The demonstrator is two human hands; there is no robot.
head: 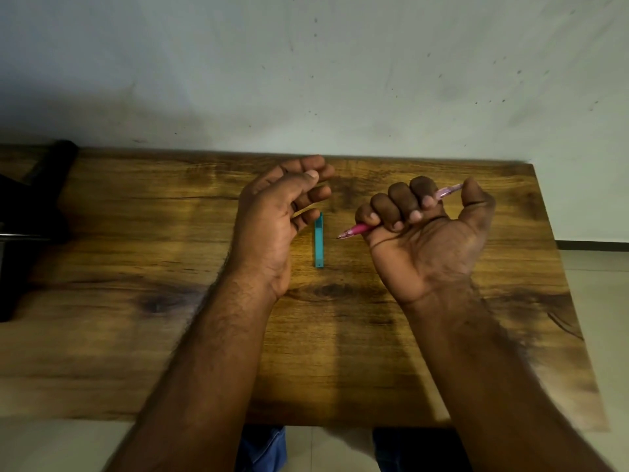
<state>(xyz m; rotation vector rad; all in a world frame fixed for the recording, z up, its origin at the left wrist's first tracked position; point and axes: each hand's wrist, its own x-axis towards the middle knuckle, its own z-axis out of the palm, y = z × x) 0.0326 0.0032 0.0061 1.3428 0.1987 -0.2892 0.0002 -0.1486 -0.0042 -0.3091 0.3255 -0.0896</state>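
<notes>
My right hand (429, 233) is turned palm up over the wooden table (136, 335), its fingers curled round a pink mechanical pencil (355, 229). The pencil's tip points left and its clear top sticks out by the thumb. My left hand (275, 216) hovers to the left, palm facing right, with its fingers loosely curled and nothing visibly in them. A slim teal lead case (319, 240) lies flat on the table between the two hands, just right of my left little finger.
A dark object (30, 212) sits at the table's left end. A pale wall (306, 69) rises right behind the table. The table's right edge (565, 284) drops to a tiled floor. Blue trousers (265, 447) show below the front edge.
</notes>
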